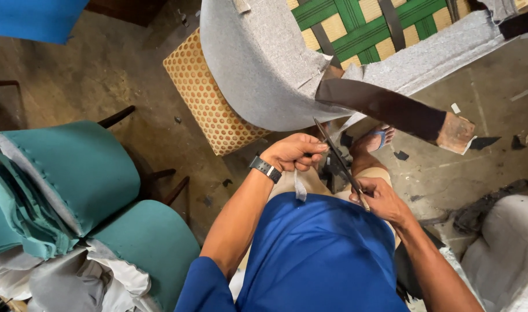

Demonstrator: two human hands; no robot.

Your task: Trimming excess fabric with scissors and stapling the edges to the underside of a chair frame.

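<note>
An upturned chair frame (264,69) wrapped in grey felt fills the upper middle, with green and tan webbing (356,23) showing inside and a dark wooden leg (385,107) sticking out to the right. My left hand (293,153), a black watch on its wrist, pinches the lower edge of the grey fabric below the seat. My right hand (382,199) grips the handle of a long thin dark tool (336,159), whose tip points up toward the fabric edge next to my left fingers. A strip of grey fabric (299,188) hangs below my left hand.
A cushion with an orange dotted pattern (209,98) leans behind the frame. Teal upholstered chairs (85,173) are stacked at the left, grey cloth heaped under them. My sandalled foot (375,141) rests on the concrete floor among fabric scraps. A pale padded piece (510,248) lies at the right.
</note>
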